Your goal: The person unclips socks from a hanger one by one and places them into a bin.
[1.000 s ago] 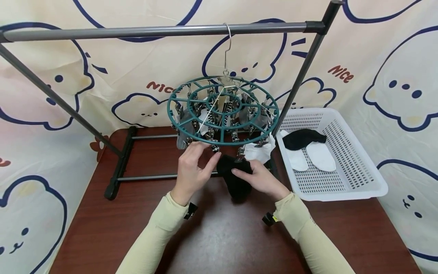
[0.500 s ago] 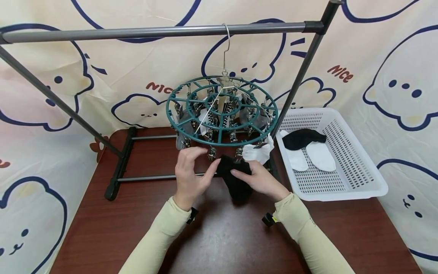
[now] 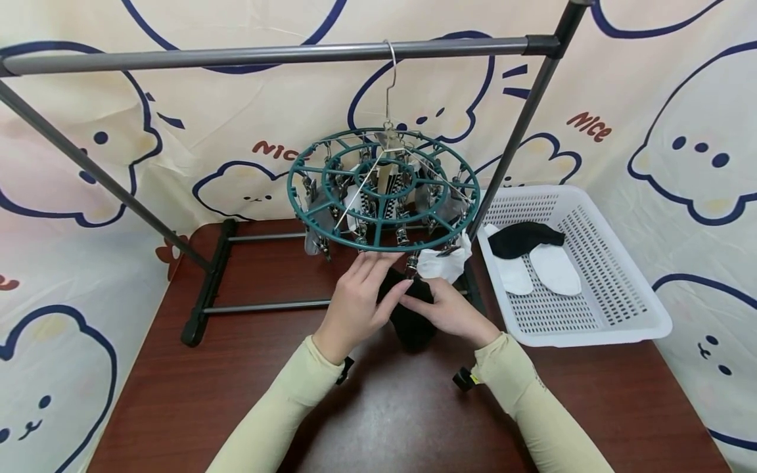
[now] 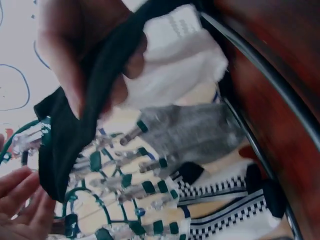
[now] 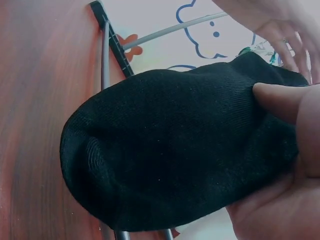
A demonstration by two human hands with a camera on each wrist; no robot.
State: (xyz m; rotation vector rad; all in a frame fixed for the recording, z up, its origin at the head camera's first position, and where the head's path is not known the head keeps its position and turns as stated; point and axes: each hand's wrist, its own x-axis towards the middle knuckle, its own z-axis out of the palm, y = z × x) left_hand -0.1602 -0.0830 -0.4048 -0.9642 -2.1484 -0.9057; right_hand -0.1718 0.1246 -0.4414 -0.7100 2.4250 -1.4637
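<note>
My right hand (image 3: pixel 458 310) pinches a black sock (image 5: pixel 165 145) near its cuff, with the thumb on the near face. The sock's toe hangs downward. A metal clip (image 3: pixel 411 263) on the round green hanger (image 3: pixel 378 246) meets the cuff's top; whether it grips the cloth is hard to tell. My left hand (image 3: pixel 362 302) is at the sock's left edge, fingers stretched up under the hanger's front rim and thumb close to the right thumb. In the left wrist view, the left fingers (image 4: pixel 30 205) lie beside the sock, near a clear clip (image 4: pixel 31 140).
The hanger hangs from a grey rack bar (image 3: pixel 266 56), carrying a grey sock (image 4: pixel 195 132), checkered socks (image 4: pixel 225 215) and a white sock (image 3: pixel 443 264). On the right, a white basket (image 3: pixel 621 322) holds a black sock (image 3: pixel 526 240) and white socks (image 3: pixel 554 270).
My left hand first drew back from the hanger's front clip, then moved right to the black sock's edge. My right hand has stayed put, holding the sock.
</note>
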